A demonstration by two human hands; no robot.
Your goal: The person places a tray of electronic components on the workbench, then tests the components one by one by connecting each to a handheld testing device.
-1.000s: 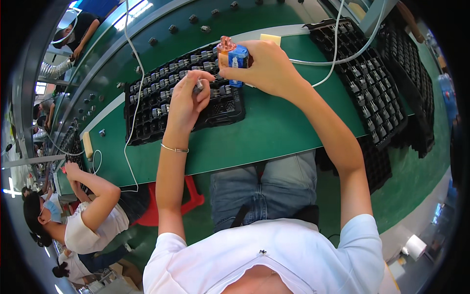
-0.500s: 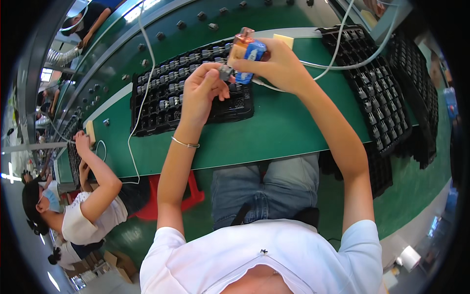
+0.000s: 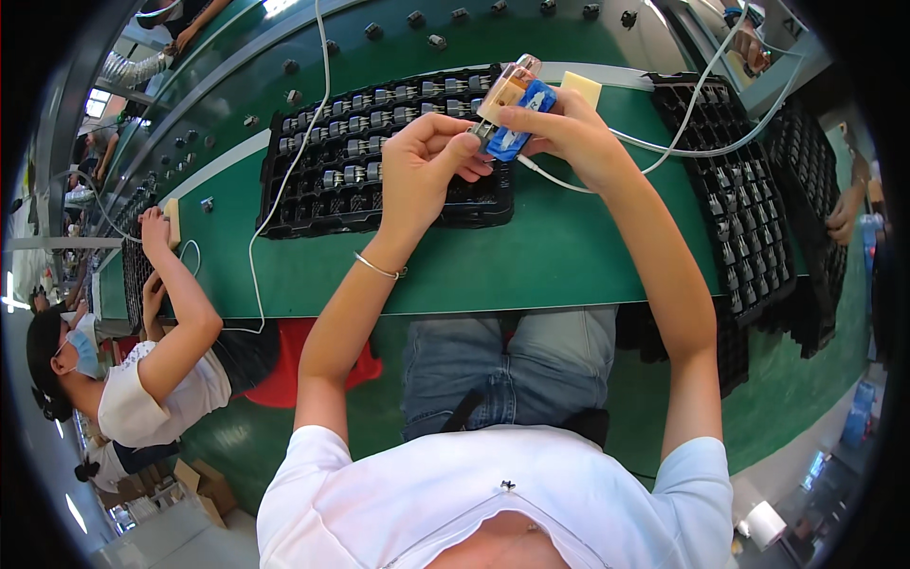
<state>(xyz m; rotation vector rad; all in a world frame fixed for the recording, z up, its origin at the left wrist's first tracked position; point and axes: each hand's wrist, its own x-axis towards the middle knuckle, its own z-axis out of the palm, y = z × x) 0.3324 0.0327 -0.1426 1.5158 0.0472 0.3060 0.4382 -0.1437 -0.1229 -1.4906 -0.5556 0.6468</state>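
My right hand (image 3: 580, 140) grips a handheld device (image 3: 513, 95) with a clear, orange-tinted body and a blue wrapped side; a white cable runs near it. My left hand (image 3: 425, 163) pinches a small grey metal part (image 3: 481, 133) between thumb and fingers, up against the device's lower end. The fingers partly cover this part. Below both hands lies a black moulded tray (image 3: 308, 208); similar grey metal parts (image 3: 362, 147) fill several of its rows, while some front pockets are empty.
A second black tray (image 3: 745, 213) of metal parts stands at the right, beside more stacked trays (image 3: 806, 156). A yellow block (image 3: 581, 89) sits behind my right hand. White cables (image 3: 292, 171) hang across the green bench (image 3: 531, 261). A co-worker (image 3: 156, 379) sits at the left.
The bench and trays have shifted slightly in view. Both hands, with the device and the part, appear farther right, and the device is tilted more. A person's hand now shows at the far right.
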